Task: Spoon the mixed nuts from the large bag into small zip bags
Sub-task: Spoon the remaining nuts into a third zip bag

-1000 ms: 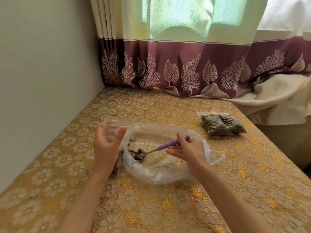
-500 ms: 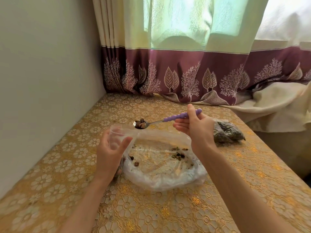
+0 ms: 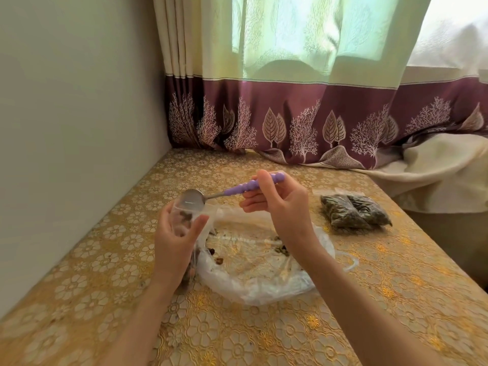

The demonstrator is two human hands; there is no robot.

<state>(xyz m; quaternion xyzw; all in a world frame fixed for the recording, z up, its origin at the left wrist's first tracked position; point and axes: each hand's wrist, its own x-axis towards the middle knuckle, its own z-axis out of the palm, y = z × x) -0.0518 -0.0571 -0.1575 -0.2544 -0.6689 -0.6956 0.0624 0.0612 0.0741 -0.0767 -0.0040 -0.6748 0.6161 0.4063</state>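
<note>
My left hand (image 3: 175, 243) grips a small clear zip bag (image 3: 184, 217) upright, its mouth held open, with a few nuts inside. My right hand (image 3: 280, 207) pinches the purple handle of a metal spoon (image 3: 195, 198). The spoon's bowl is tipped over the small bag's mouth and looks empty. The large clear bag (image 3: 258, 270) lies flat and open on the table below both hands, with only a few nuts scattered in it.
Two filled small zip bags (image 3: 353, 211) lie at the right on the gold floral tablecloth (image 3: 237, 336). A wall runs along the left. A maroon-hemmed curtain (image 3: 290, 122) hangs behind, and a cream cloth (image 3: 443, 167) drapes at the right edge.
The right hand scooped nuts from the large bag, lifted the spoon and tipped it over the small bag. The nuts have left the spoon. The left hand kept its hold.
</note>
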